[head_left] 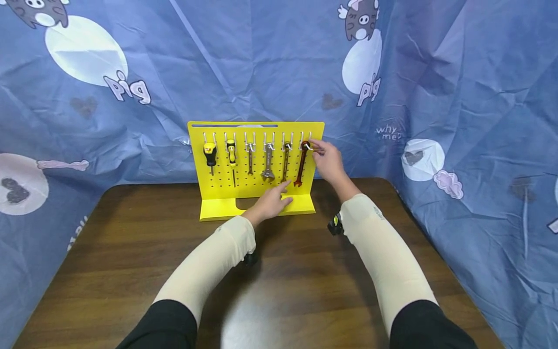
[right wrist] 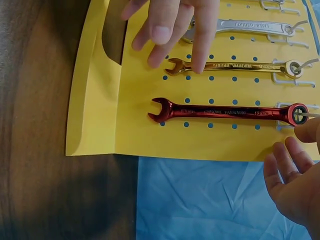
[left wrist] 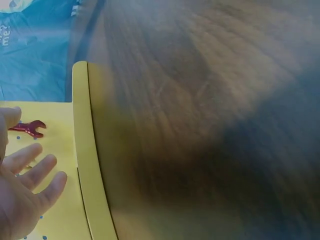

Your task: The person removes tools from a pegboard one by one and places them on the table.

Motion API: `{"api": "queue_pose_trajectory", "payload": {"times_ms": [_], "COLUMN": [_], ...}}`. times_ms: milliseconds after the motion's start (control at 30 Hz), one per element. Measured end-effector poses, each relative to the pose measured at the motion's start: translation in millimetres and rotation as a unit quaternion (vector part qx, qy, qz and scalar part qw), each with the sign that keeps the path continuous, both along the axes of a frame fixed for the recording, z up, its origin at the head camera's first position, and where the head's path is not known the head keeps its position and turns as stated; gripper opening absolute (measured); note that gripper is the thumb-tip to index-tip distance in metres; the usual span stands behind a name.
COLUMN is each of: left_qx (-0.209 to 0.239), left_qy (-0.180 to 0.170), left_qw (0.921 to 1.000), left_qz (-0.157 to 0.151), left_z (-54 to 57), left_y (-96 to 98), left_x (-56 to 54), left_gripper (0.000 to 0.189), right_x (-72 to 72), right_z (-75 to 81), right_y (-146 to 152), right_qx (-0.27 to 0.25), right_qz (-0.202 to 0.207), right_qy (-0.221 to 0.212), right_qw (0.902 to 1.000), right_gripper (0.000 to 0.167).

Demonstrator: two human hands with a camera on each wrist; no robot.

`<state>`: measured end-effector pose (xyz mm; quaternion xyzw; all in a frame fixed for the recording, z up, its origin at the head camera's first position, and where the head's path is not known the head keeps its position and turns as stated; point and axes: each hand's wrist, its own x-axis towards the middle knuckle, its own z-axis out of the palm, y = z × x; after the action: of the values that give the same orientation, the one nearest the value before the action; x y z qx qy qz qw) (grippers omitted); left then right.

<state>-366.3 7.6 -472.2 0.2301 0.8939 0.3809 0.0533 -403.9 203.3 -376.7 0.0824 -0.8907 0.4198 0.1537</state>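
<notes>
My right hand (head_left: 330, 161) is at the upper end of a red combination wrench (right wrist: 225, 112), its thumb and fingertips at the edge of the ring, apparently pinching it. A hook passes through that ring, and the wrench hangs with its open jaw downward. My left hand (head_left: 271, 201) reaches in front of the lower part of the yellow pegboard (head_left: 257, 127), fingers spread and holding nothing. Its fingertips are close to the lower end of a gold combination wrench (right wrist: 240, 66) hanging beside the red one. The left wrist view shows the red wrench's jaw (left wrist: 35, 128) near those fingers.
Left of the gold wrench hang an adjustable wrench (head_left: 269, 162), a small wrench (head_left: 250, 160) and two yellow-black screwdrivers (head_left: 231, 152) (head_left: 210, 154). The pegboard stands near the back edge of a brown wooden table (head_left: 296, 281). A blue printed cloth (head_left: 261, 58) hangs behind.
</notes>
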Motion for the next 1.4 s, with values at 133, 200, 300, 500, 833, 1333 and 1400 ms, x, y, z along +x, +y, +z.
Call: {"api": "queue_pose_trajectory", "payload": {"times_ms": [133, 200, 300, 500, 833, 1333, 1400], "left_qx": [0.002, 0.003, 0.007, 0.018, -0.006, -0.002, -0.001], "left_qy": [-0.009, -0.014, -0.016, -0.024, -0.037, -0.046, -0.044], "left_qw": [0.9999, 0.9998, 0.9997, 0.9994, 0.9993, 0.9989, 0.999], "left_qz": [0.008, 0.012, 0.015, 0.015, 0.006, -0.005, -0.002], "left_z": [2.1, 2.7, 3.2, 6.1, 7.4, 2.6, 1.6], "left_y": [3.4, 4.9, 7.8, 14.0, 23.2, 25.0, 26.2], "left_x": [-4.1, -5.5, -7.2, -9.2, -10.6, -9.9, -10.8], "left_gripper": [0.063, 0.064, 0.065, 0.067, 0.068, 0.064, 0.062], "right_x": [-3.0, -4.0, -5.2, -7.9, -7.8, -9.0, -9.7], "right_z": [2.2, 3.2, 5.2, 9.2, 5.9, 3.7, 3.8], "right_y": [-4.4, -6.4, -8.4, -9.4, -7.0, -5.3, -4.2], "right_qx": [0.011, 0.015, 0.016, 0.014, -0.018, -0.078, -0.09], "right_qz": [0.004, 0.01, 0.012, -0.004, -0.03, -0.013, -0.006], "right_qy": [-0.007, -0.016, -0.024, -0.022, -0.004, -0.01, -0.005], "right_qw": [0.9999, 0.9997, 0.9995, 0.9997, 0.9994, 0.9968, 0.9959], "right_gripper": [0.044, 0.045, 0.044, 0.033, 0.022, 0.02, 0.019]}}
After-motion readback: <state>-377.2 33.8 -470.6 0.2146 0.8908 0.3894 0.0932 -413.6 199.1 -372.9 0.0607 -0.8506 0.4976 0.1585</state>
